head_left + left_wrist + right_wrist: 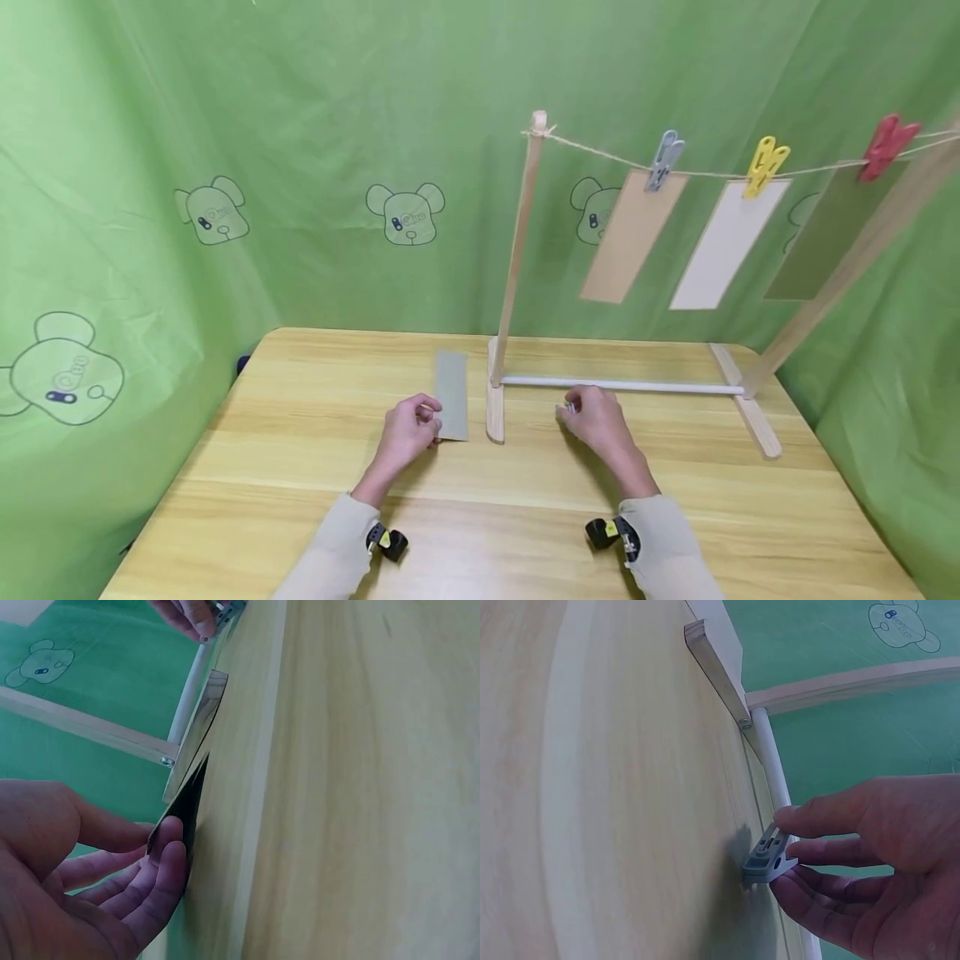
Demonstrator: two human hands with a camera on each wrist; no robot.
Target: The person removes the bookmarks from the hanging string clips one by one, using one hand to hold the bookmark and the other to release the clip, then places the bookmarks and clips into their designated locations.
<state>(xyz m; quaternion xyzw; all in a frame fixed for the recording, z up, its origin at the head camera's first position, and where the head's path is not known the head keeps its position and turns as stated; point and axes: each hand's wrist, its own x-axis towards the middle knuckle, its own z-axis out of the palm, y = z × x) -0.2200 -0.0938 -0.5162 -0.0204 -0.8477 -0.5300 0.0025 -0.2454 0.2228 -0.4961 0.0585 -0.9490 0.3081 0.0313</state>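
Note:
A grey-green paper strip [452, 392] lies at the left of the wooden rack; my left hand [411, 427] pinches its near left edge between thumb and fingers. In the left wrist view that edge of the strip [187, 802] is tilted up off the table. My right hand [597, 419] holds a grey clothespin [766, 855] by thumb and fingertips, low over the table just in front of the rack's white rod [622, 384]. Most of the clothespin is hidden by the hand in the head view.
Along the rack's string [712, 174] hang a tan strip [633, 237] under a grey-blue clothespin [666, 160], a white strip [727, 246] under a yellow one [766, 167], and a dark green strip [828, 237] under a red one [888, 147]. Wooden feet [496, 417] stand on the table [300, 467].

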